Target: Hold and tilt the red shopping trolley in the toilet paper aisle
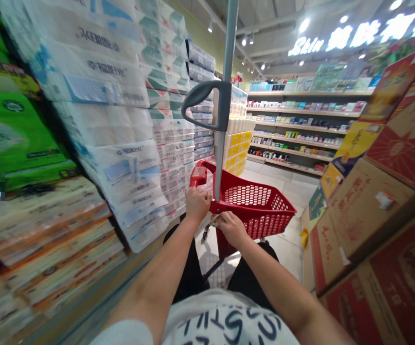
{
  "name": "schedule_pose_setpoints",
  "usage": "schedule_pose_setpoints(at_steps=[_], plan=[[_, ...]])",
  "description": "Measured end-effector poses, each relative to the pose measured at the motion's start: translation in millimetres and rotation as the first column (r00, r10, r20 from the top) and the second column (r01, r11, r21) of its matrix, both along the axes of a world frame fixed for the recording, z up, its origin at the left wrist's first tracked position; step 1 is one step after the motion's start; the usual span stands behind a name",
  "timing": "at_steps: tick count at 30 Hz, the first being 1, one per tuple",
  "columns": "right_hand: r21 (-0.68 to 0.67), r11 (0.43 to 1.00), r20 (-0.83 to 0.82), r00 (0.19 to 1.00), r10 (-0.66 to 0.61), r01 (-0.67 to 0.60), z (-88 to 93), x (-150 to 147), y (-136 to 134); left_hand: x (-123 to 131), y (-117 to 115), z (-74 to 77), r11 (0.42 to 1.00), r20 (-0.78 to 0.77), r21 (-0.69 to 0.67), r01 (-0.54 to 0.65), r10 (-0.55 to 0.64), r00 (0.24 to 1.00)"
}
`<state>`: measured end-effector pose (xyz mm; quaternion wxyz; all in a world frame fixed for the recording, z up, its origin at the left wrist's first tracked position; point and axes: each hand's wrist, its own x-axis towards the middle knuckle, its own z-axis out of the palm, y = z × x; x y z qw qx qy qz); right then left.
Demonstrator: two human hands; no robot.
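Note:
A red plastic shopping cart (253, 194) with a holed basket stands in front of me, tilted in this view. My left hand (197, 203) is closed around the near end of its red handle (199, 173). Just to the right, my right hand (230, 227) is curled at the cart's near rim, below the foot of a grey pole (220, 163). Its fingers are bent together, and what lies inside them is hidden. The pole rises from the cart past the top of the view and carries a dark grey loop grip (223, 105).
Tall stacks of wrapped tissue packs (121, 120) line the left side, with green packs (16, 124) nearer. Cardboard cartons (368, 215) are piled on the right. A pale tiled floor (293, 184) leads to stocked shelves (300, 112) at the back.

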<state>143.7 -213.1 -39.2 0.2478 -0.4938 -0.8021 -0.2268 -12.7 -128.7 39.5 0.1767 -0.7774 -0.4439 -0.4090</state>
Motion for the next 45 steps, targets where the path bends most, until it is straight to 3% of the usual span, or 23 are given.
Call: schedule_pose_setpoints(at_steps=[10,24,45], plan=[[-0.091,0.996,0.025,1.000,0.004,-0.002,-17.4,9,-3,0,-1,1.5,1.000,-0.018,0.014,-0.017,0.017,1.000],[-0.030,1.000,-0.092,0.996,-0.003,0.000,-7.8,7,-1,1,-1,0.5,1.000,0.017,-0.022,0.022,-0.022,1.000],[0.028,0.999,-0.236,0.972,-0.012,0.019,6.4,9,-1,0,-2,0.9,0.999,-0.008,0.030,-0.020,0.020,1.000]])
